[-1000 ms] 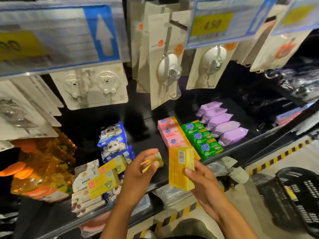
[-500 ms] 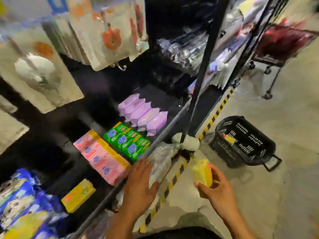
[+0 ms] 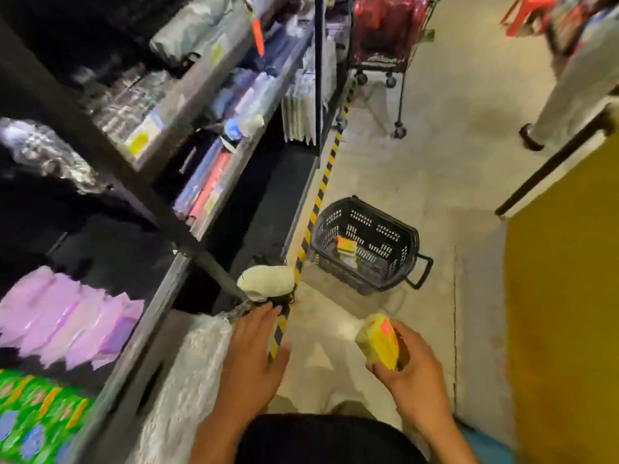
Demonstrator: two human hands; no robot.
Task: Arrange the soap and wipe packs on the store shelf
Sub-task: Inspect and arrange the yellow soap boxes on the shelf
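Plainly, the right hand (image 3: 412,373) grips a yellow soap pack (image 3: 378,339), the left hand (image 3: 251,353) is flat and empty nearer the shelf (image 3: 150,329) on the left, while the basket (image 3: 385,212) of packs (image 3: 346,246) sits ahead, nearer the right.

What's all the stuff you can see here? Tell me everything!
shelf: one, black, left side
purple packs: several, purple, on the shelf
green packs: a few, blurred, green, bottom left corner
basket: one, black, on the floor
small packs: count unclear, yellow, inside the basket
striped tape: one line, yellow and black, floor beside the shelf
cart: one, red, far down the aisle
yellow pack: one, yellow, in the right hand
left hand: one, fingers straight, near the shelf edge
right hand: one, holds the yellow pack
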